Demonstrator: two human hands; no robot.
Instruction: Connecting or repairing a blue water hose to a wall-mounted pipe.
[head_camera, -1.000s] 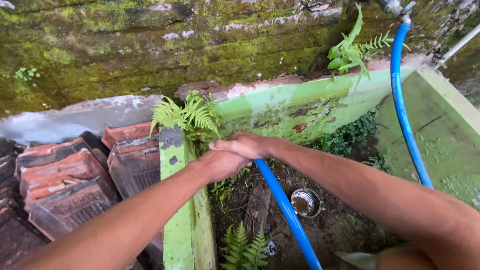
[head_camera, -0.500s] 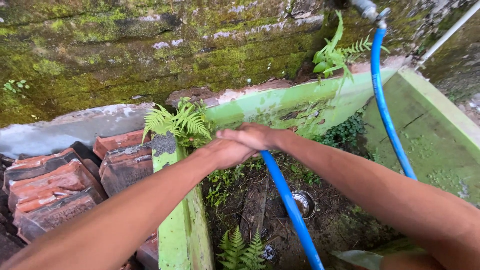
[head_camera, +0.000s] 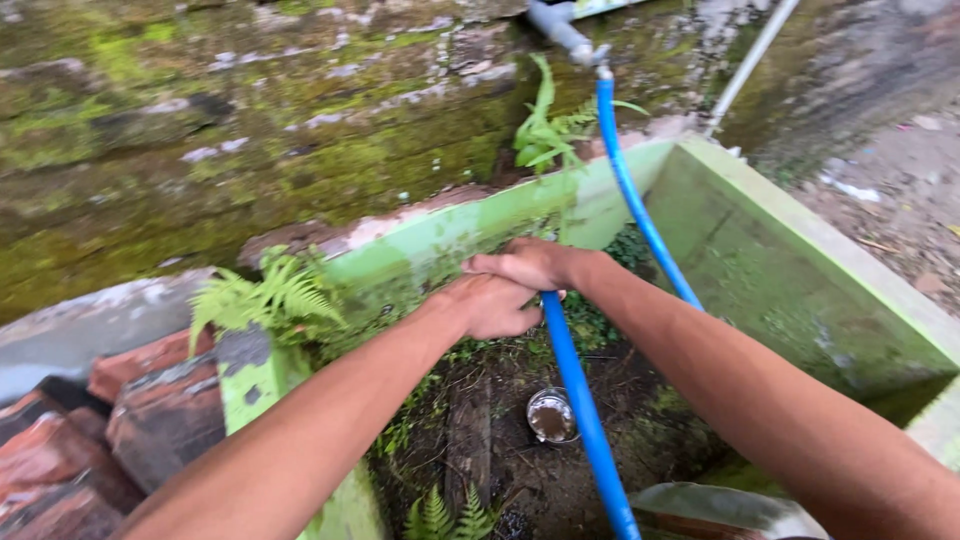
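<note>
1. Mossy stone wall (head_camera: 250, 130) fills the upper frame.
2. Green concrete trough (head_camera: 800, 260) sits centre-right; red roof tiles (head_camera: 110, 420) lower left.
3. Blue hose (head_camera: 585, 410) runs from top centre to bottom.
4. Left hand (head_camera: 492, 305) and right hand (head_camera: 530, 265) clasp it mid-frame.

Blue hose (head_camera: 585, 400): thin, smooth, flexible, hangs from grey tap up top, curves down thru green trough, loops up to both hands at centre, then runs diagonally down to btm edge, over muddy floor
</note>
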